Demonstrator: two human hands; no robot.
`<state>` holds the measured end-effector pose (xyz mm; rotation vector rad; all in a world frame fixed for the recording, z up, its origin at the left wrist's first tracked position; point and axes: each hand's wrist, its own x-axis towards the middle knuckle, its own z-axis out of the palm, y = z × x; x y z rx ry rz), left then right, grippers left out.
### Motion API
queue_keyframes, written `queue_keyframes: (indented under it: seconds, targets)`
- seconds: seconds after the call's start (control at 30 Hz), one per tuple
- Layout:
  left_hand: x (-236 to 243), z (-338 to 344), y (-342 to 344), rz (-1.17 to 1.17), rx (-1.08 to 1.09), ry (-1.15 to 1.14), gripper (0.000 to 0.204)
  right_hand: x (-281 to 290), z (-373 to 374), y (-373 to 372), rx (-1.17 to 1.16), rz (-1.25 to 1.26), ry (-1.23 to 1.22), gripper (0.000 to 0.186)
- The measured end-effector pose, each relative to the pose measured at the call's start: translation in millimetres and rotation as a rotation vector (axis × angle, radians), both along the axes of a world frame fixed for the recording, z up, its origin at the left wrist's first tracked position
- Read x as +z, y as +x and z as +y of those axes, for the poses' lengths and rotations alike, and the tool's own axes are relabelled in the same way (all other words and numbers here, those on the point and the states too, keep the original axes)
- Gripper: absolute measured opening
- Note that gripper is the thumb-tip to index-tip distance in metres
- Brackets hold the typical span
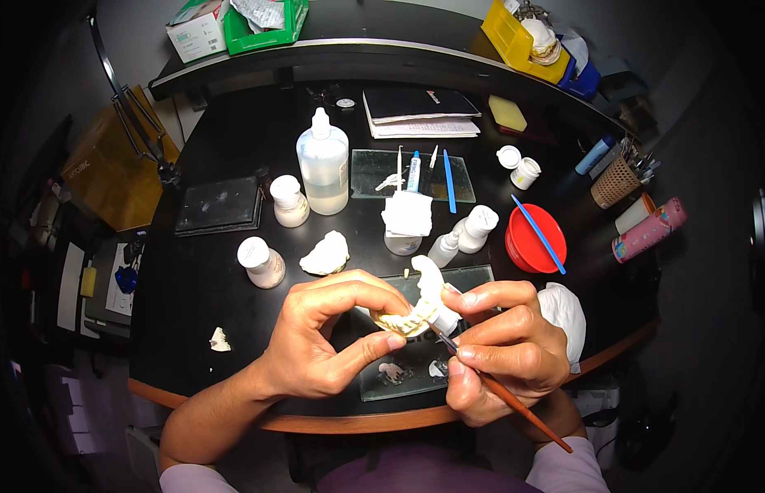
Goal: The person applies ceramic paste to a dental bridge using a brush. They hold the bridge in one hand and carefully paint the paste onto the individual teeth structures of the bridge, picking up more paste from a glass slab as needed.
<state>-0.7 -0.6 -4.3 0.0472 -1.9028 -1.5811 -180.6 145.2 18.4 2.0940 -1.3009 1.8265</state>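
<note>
Between the thumb and fingers of my left hand point(321, 329), a cream plaster dental cast point(431, 283), shaped like a curved arch with teeth, is held above a glass slab point(374, 378). My right hand point(510, 345) grips a thin brush point(522, 407) with a reddish-brown tapered handle and a metal ferrule. Its tip meets the cast's lower side, though the exact contact is partly hidden. A fingertip of the right hand also rests against the cast. Something white point(445, 322) shows between the cast and my right fingers; what it is cannot be made out.
Small bottles point(262, 263), a large clear bottle point(325, 172) and a plaster piece point(325, 253) stand left of centre. A tissue-topped jar point(403, 234) is ahead. Rightward are a red bowl point(534, 238) with a blue stick point(539, 232) across it and a white cloth-like bundle point(563, 320).
</note>
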Motion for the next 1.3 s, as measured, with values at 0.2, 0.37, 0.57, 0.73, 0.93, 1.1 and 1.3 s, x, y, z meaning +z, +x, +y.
queue_keyframes:
  seconds: [0.2, 0.37, 0.57, 0.73, 0.93, 1.1, 1.3]
  targets:
    - [-5.3, 0.6, 0.2, 0.023, -0.036, 0.055, 0.024, -0.1, 1.2, 2.6, -0.028, 0.037, -0.01, 0.02]
    - [-5.3, 0.7, -0.4, 0.029, -0.046, 0.071, 0.024, -2.0, 0.6, 3.2, -0.038, 0.041, -0.027, 0.019]
    - [-5.6, -0.2, 0.3, 0.025, -0.039, 0.055, 0.024, -1.5, 1.3, 2.8, -0.025, 0.054, -0.018, 0.018]
    - [-5.2, 0.5, -0.6, 0.031, -0.047, 0.063, 0.024, -2.2, 2.1, 2.2, -0.032, 0.053, -0.023, 0.017]
    - [-4.5, 1.4, 0.2, 0.031, -0.043, 0.069, 0.024, -1.9, 2.3, 3.4, -0.031, 0.065, -0.02, 0.016]
    - [-6.3, 1.0, 0.4, 0.036, -0.047, 0.075, 0.024, -0.8, 1.2, 3.5, -0.03, 0.091, -0.025, 0.015]
    - [-4.0, 1.8, -0.7, 0.045, -0.049, 0.074, 0.024, -2.9, 2.1, 4.6, -0.058, 0.076, -0.054, 0.016]
